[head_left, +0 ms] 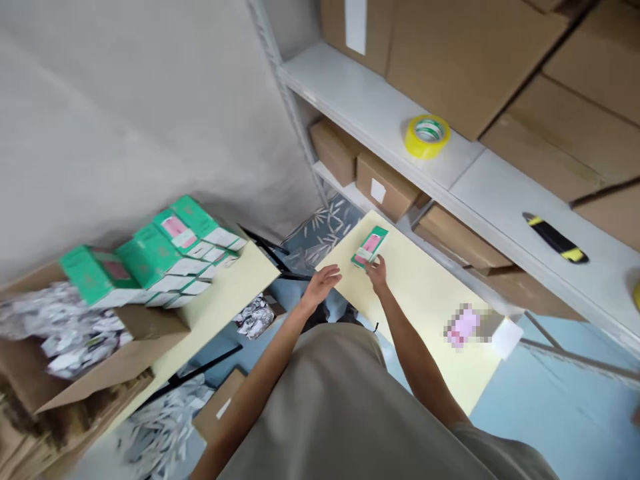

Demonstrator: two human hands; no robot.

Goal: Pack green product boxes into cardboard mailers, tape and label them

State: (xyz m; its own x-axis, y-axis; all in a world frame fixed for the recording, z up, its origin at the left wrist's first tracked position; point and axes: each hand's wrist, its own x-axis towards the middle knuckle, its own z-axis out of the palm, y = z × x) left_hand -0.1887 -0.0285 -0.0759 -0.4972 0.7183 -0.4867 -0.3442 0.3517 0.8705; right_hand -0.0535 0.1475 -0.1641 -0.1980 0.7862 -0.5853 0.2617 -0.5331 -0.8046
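The right hand (377, 273), its grip unclear, could nudge the box (369, 247) off the counter's (425, 287) close edge, the left hand (321, 285) being empty, fingers spread.

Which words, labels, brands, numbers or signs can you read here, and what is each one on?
No text is readable.
Green box by the right hand: print too small.
Stacked green boxes: printing blurred.
Tape roll: marks on the core too small.
White labels on cartons: no legible text.
Pink item on the table: pixelated, unreadable.
White sheet near it: nothing legible.
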